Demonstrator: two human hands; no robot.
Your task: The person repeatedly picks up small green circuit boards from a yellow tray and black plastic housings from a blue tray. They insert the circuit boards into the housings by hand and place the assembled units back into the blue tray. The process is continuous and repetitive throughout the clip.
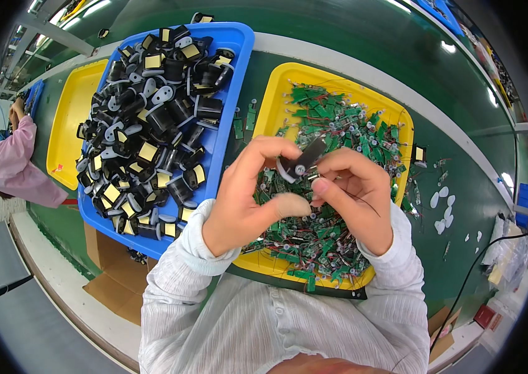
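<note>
My left hand [248,196] and my right hand [357,196] meet above a yellow tray [276,100] heaped with small green circuit boards [326,115] and thin wires. Between the fingertips of both hands is a small black plastic part [300,163] with a round silver spot on its white end. My left thumb and forefinger pinch its lower end, while my right fingers hold it from the right side, with a thin dark wire trailing over that hand. White sleeves cover both forearms.
A blue tray [229,56] full of black plastic housings with pale yellow pads lies to the left. Behind it sits another yellow tray [67,118]. Loose boards and white scraps [441,206] dot the green table. A person in pink [11,159] works at far left.
</note>
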